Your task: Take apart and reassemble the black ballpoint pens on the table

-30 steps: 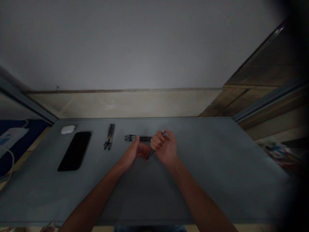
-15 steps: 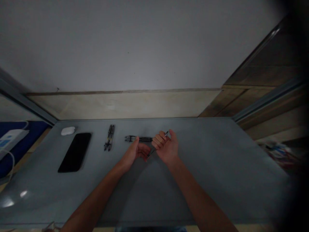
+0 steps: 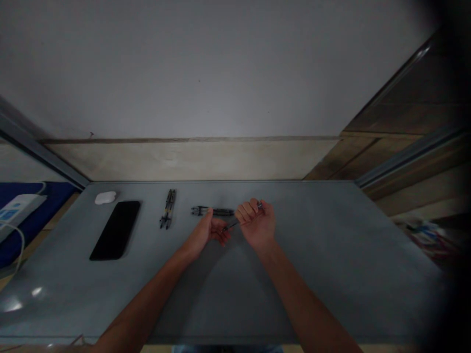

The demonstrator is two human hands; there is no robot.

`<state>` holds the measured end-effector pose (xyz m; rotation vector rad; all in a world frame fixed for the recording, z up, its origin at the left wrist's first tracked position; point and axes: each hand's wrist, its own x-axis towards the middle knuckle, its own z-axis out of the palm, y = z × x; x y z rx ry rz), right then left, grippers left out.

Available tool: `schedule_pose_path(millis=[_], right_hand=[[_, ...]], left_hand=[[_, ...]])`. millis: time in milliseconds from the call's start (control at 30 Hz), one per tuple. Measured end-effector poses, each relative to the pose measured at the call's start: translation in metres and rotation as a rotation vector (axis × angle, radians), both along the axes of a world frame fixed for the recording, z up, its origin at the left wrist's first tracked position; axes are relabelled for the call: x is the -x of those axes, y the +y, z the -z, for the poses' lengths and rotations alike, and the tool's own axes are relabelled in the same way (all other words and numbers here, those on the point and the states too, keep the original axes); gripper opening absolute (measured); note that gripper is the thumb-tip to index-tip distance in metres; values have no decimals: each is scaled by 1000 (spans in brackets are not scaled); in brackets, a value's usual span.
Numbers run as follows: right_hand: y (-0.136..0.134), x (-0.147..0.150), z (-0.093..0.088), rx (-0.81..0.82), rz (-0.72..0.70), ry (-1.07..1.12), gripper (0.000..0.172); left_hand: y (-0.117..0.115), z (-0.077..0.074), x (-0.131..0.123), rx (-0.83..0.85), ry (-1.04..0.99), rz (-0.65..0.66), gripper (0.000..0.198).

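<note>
My right hand (image 3: 257,224) is wrapped round a dark pen (image 3: 232,225), whose ends stick out on both sides of the fist. The pen's lower left end reaches the fingers of my left hand (image 3: 208,231), which are loosely spread and curled beside it; whether they touch it is hard to tell. Just beyond my hands, a pair of dark pens (image 3: 221,212) lies crosswise on the grey table (image 3: 331,274). Further left, another pair of pens (image 3: 168,209) lies lengthwise, side by side.
A black phone (image 3: 116,230) lies on the table's left part, with a white earphone case (image 3: 105,197) behind it. A white device with a cable (image 3: 20,213) rests on blue cloth beyond the left edge. A pale wall (image 3: 206,73) rises behind the table.
The pen in my right hand has tilted to a flatter angle, and the thumb has closed in over its upper end. My left fingers have shifted slightly.
</note>
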<state>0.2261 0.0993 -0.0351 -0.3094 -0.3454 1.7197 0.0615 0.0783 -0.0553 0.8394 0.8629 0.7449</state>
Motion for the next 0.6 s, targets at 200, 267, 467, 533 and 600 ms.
schedule_pose_path(millis=[200, 267, 467, 533, 600], right_hand=[[-1, 1, -5, 1, -4, -17, 43], [-2, 2, -5, -12, -12, -15, 43], [-2, 1, -5, -36, -36, 15, 44], [-2, 1, -6, -29, -49, 27, 44], [-2, 1, -6, -28, -55, 29, 45]], left_hand=[[3, 5, 2, 4, -7, 45, 88], [3, 6, 2, -6, -9, 38, 88], [0, 3, 2, -25, 9, 29, 86], [1, 3, 2, -36, 13, 41, 87], [1, 3, 2, -33, 16, 50, 87]])
